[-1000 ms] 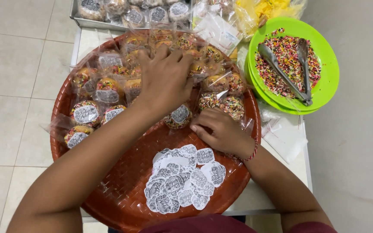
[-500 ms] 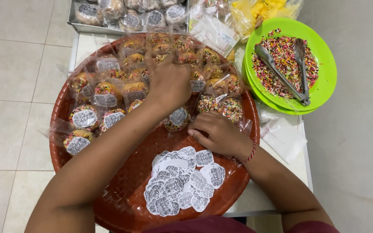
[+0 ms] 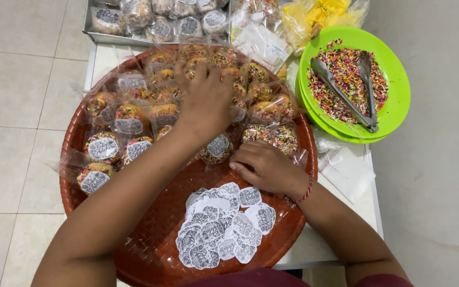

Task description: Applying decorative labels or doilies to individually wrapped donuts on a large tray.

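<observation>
A round red woven tray [image 3: 155,223] carries several clear-wrapped sprinkled donuts [image 3: 128,119], some with white round stickers. My left hand [image 3: 205,101] reaches across the tray and rests palm down on the wrapped donuts at the far side, fingers spread. My right hand [image 3: 266,167] lies curled on the tray beside a stickered donut [image 3: 218,148] and a wrapped one [image 3: 272,135]; whether it pinches anything is hidden. A heap of white printed stickers [image 3: 221,226] lies on the tray just in front of my right hand.
A green plate [image 3: 394,106] of coloured sprinkles with metal tongs [image 3: 346,95] stands at the right. A metal tray [image 3: 99,36] of wrapped donuts sits at the back. Plastic bags [image 3: 272,42] lie behind, yellow ones [image 3: 325,10] too. The small white table [image 3: 357,212] ends near the tiled floor [image 3: 17,106].
My left hand has slid further away across the wrapped donuts. My right hand has stayed almost still beside the stickers.
</observation>
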